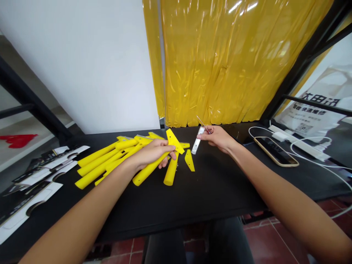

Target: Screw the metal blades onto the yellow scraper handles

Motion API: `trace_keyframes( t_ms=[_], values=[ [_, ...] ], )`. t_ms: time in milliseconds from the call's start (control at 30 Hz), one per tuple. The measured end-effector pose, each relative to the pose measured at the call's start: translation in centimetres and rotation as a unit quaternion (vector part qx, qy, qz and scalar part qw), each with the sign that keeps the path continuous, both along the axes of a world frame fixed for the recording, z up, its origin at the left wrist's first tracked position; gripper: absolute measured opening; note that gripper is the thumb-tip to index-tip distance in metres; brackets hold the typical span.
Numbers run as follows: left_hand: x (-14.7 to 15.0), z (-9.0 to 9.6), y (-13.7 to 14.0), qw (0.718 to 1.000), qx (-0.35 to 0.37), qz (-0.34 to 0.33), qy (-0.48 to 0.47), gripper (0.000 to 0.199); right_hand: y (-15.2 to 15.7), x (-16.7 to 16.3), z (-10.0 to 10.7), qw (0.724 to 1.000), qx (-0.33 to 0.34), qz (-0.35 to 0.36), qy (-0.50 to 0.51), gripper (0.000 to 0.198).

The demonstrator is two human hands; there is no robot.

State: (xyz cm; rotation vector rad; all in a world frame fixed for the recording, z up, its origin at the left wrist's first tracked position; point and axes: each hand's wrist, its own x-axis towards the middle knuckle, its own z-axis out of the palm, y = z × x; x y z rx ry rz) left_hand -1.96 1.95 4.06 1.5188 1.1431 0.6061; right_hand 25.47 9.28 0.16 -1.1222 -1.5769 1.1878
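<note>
My left hand (152, 152) is closed on a flat yellow plate (173, 140) with small holes, pinched between thumb and fingers. Below that hand lies a yellow handle (150, 170). Another yellow handle (171, 173) lies just right of it, and a loose yellow plate (189, 161) is on the black table (209, 194). My right hand (218, 137) pinches a thin screwdriver (202, 122), its shaft pointing up and left. The same fingers hold a silvery-white strip (195, 146), slanting downward. Several yellow scrapers (103, 165) are heaped left of my left hand.
Flat printed card sleeves (38, 183) lie at the left. On the right are a phone (275, 151), a white power strip (305, 146) with cables, and a printed plastic bag (310, 106). A yellow plastic curtain (220, 69) and a white panel (96, 66) stand behind the table.
</note>
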Motion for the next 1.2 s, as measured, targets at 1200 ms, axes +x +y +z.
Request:
trace_keyframes(
  t_ms=[1200],
  values=[
    [2.0,-0.6,-1.1,0.996,0.061,-0.035,0.053,0.038,-5.6,-6.0,0.9,0.984,-0.067,0.07,0.148,0.044]
  ],
)
